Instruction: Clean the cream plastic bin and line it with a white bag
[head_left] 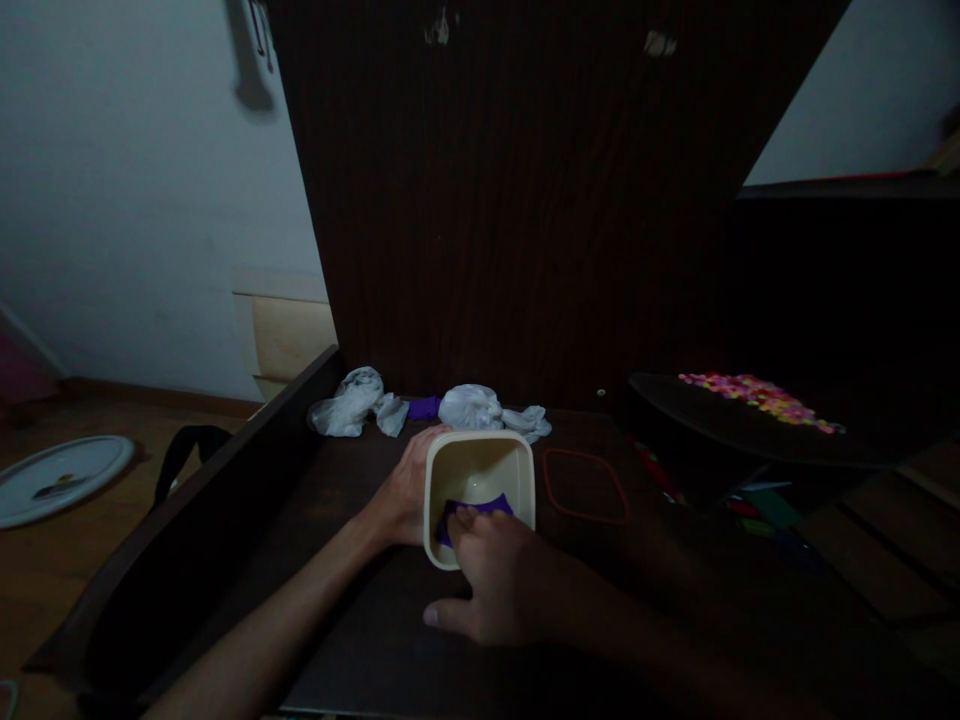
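Observation:
A cream-coloured square container is tilted so its opening faces me, above the dark wooden surface. My left hand is closed around its left side, with the fingertips hidden behind the wall. My right hand reaches into the opening, its fingers bent onto a purple cloth and the thumb sticking out to the left below the rim. The cloth lies against the lower inner wall, partly covered by the fingers. Right of the container lies a flat square with an orange-red rim, which looks like a lid.
Crumpled whitish plastic bags lie along the back panel, with a purple piece between them. A raised side board borders the left. Colourful small pieces sit on a dark ledge at right. On the floor rests a white oval lid.

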